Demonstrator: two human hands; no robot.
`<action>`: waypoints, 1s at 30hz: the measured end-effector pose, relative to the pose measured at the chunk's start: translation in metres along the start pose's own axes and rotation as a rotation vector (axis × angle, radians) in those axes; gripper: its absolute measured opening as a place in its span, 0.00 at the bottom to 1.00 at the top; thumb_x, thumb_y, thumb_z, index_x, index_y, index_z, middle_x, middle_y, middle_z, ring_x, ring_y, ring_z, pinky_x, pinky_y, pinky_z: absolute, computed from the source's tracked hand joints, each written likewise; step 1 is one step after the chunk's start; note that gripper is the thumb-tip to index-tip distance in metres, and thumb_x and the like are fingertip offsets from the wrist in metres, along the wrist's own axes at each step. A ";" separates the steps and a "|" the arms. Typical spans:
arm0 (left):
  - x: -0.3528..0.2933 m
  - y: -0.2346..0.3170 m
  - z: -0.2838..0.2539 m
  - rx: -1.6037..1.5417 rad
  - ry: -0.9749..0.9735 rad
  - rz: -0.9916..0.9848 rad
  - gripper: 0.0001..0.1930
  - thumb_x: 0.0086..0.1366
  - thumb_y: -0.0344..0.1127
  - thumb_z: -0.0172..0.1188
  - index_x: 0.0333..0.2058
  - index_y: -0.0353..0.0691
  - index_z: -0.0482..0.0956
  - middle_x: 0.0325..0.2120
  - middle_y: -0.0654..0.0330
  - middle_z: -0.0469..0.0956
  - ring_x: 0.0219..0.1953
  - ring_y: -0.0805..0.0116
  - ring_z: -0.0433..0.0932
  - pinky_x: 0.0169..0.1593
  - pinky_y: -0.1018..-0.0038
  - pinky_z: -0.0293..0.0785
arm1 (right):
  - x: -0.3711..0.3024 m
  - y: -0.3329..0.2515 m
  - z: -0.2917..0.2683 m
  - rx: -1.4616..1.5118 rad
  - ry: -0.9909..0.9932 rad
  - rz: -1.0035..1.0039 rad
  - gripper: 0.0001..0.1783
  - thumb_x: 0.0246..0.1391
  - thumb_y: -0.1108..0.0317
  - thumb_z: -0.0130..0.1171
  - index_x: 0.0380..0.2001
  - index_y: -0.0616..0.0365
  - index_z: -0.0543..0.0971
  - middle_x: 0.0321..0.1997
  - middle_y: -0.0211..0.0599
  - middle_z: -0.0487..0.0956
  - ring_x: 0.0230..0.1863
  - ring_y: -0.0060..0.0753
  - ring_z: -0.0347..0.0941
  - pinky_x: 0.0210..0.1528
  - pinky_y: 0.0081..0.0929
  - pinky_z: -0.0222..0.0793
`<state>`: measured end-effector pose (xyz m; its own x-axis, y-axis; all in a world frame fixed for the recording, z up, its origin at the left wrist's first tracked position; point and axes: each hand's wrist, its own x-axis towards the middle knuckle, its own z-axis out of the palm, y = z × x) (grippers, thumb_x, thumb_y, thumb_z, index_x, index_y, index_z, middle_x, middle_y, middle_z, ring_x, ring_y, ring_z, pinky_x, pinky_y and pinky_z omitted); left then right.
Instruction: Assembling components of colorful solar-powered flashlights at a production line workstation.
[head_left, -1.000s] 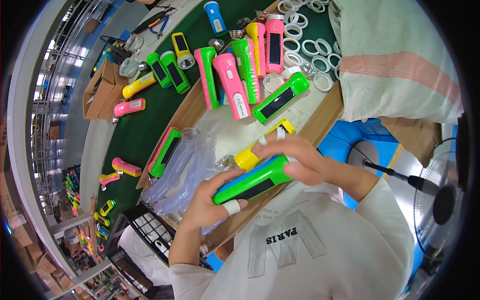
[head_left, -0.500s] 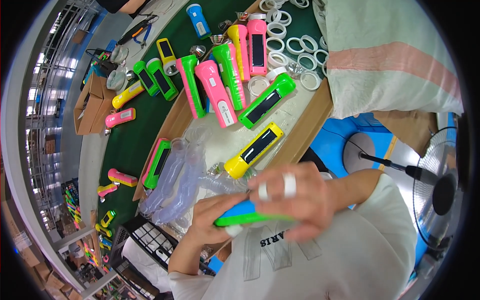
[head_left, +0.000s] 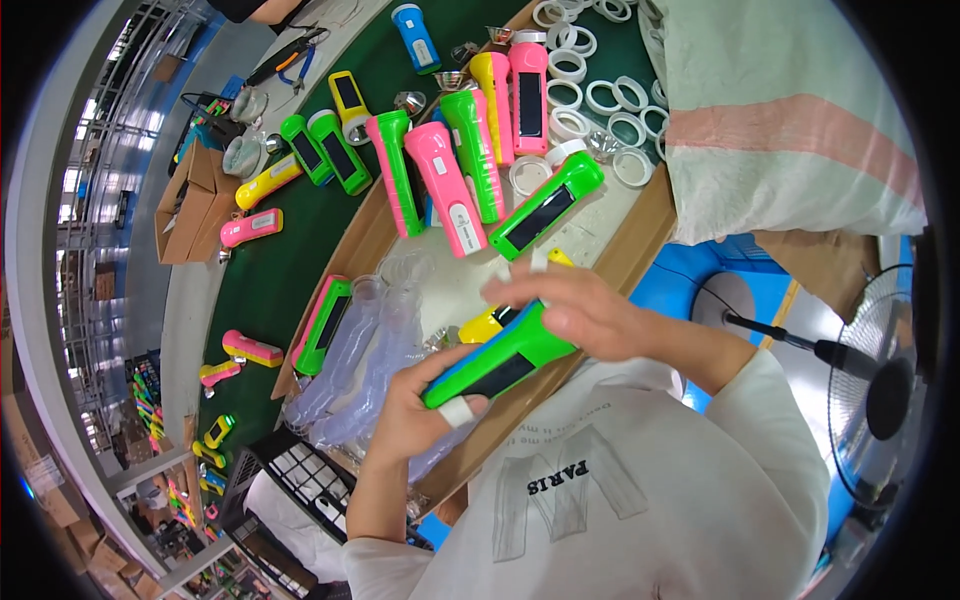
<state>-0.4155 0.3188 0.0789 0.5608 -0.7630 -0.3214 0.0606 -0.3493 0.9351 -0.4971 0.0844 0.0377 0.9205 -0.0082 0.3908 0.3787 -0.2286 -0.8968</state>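
A green-and-blue flashlight (head_left: 495, 368) with a dark panel lies slanted across my left hand (head_left: 412, 405), whose fingers and thumb are closed round its narrow end. White tape wraps the left thumb. At the wide head end is my right hand (head_left: 580, 305), its thumb against the head and its fingers stretched out past it; white tape shows on a finger. What the right palm touches is hidden. Behind both hands a yellow flashlight (head_left: 483, 325) is partly covered. Beyond it lies a green flashlight (head_left: 548, 207), beside a pink one (head_left: 447, 190).
More flashlights and white rings (head_left: 567, 66) lie farther back in a cardboard tray (head_left: 652, 215). Clear plastic tubes (head_left: 350, 340) are at its left. A woven sack (head_left: 790, 120) stands back right, a fan (head_left: 890, 385) at right, a black crate (head_left: 300, 475) at lower left.
The flashlight has risen and turned, so its green side with the dark panel now shows. My right hand has moved up, over part of the yellow flashlight.
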 end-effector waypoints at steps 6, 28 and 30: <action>0.031 0.000 0.024 1.095 0.174 0.645 0.34 0.35 0.23 0.65 0.49 0.38 0.76 0.47 0.52 0.77 0.30 0.59 0.76 0.31 0.68 0.75 | 0.004 0.041 -0.006 0.506 0.200 0.827 0.26 0.64 0.50 0.41 0.32 0.63 0.79 0.33 0.39 0.79 0.39 0.29 0.75 0.46 0.26 0.67; 0.037 -0.004 0.040 0.671 0.206 0.442 0.24 0.51 0.30 0.68 0.47 0.32 0.74 0.38 0.46 0.78 0.37 0.51 0.81 0.39 0.65 0.77 | -0.005 0.036 -0.011 0.114 0.237 0.542 0.23 0.65 0.54 0.38 0.37 0.61 0.77 0.36 0.37 0.76 0.41 0.28 0.70 0.47 0.27 0.65; 0.044 -0.014 0.041 0.669 0.266 0.502 0.24 0.51 0.29 0.67 0.48 0.31 0.73 0.38 0.45 0.78 0.36 0.49 0.80 0.38 0.64 0.77 | 0.004 0.027 -0.017 0.132 0.228 0.578 0.24 0.65 0.53 0.38 0.36 0.61 0.77 0.36 0.36 0.76 0.41 0.28 0.70 0.47 0.26 0.65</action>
<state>-0.4254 0.2676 0.0457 0.5699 -0.7894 0.2279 -0.6951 -0.3153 0.6461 -0.4846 0.0616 0.0183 0.9416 -0.3050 -0.1428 -0.1509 -0.0029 -0.9885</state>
